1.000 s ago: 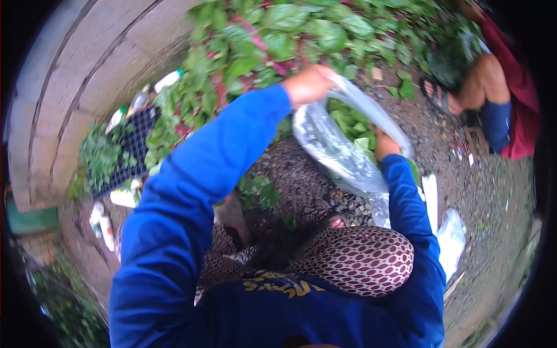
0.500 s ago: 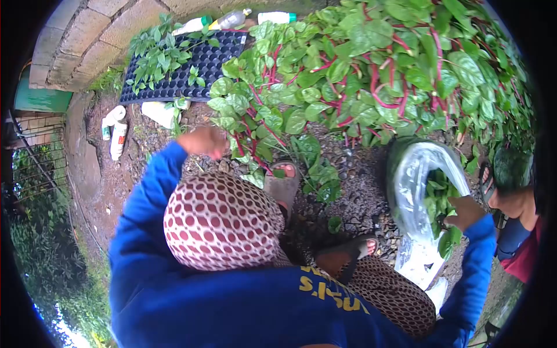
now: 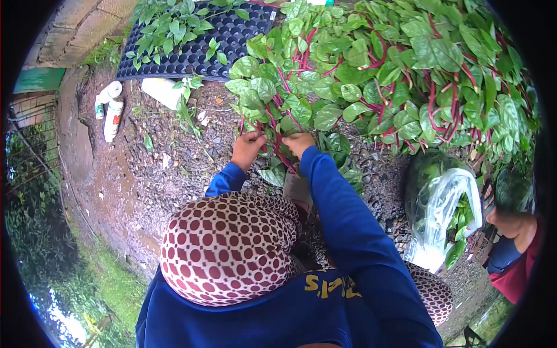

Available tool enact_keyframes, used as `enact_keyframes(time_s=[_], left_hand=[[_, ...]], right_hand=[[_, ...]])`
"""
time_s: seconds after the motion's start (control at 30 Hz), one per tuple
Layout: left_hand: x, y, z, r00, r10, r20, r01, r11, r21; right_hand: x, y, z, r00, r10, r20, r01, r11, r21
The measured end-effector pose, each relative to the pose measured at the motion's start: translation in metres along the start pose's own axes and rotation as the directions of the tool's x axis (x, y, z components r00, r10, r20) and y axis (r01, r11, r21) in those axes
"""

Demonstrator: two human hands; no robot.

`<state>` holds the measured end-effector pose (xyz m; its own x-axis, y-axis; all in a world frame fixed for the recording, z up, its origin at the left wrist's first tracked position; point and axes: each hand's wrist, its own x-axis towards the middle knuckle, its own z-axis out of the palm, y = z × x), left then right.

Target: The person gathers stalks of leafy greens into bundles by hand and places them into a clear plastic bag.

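Observation:
Leafy greens with red stems (image 3: 400, 75) lie in a large heap on the ground before me. At its near left edge, my left hand (image 3: 248, 149) is closed around a red stem. My right hand (image 3: 299, 143) pinches at red stems just beside it, its fingertips partly among the leaves. A clear plastic bag (image 3: 447, 200) with green leaves inside stands on the gravel to the right, its mouth open and touched by neither hand.
A black seedling tray (image 3: 232, 43) with cut greens on it lies at the upper left. White bottles (image 3: 113, 119) and a white container (image 3: 162, 93) rest near it. Another person's leg (image 3: 513, 226) shows at the right edge, beside a dark green melon-like object (image 3: 512, 188).
My right hand has left the bag and moved left to the stems. My left hand, earlier on the bag's rim, has come to the heap's edge. The view has shifted.

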<state>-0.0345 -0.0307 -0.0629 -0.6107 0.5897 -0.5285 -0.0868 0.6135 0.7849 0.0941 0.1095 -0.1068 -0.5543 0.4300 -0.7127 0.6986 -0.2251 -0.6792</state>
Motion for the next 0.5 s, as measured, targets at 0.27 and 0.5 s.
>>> enact_keyframes(time_s=[0.27, 0.5], left_hand=[[-0.027, 0.007, 0.004, 0.984, -0.006, 0.176, 0.086, 0.89, -0.449], [-0.037, 0.002, -0.005, 0.997, 0.032, 0.065, 0.002, 0.882, -0.472]], right_hand=[[-0.021, -0.019, -0.016, 0.989, 0.102, 0.102, -0.098, 0.994, -0.042], [-0.036, -0.032, -0.033, 0.975, -0.176, -0.139, 0.221, 0.854, 0.471]])
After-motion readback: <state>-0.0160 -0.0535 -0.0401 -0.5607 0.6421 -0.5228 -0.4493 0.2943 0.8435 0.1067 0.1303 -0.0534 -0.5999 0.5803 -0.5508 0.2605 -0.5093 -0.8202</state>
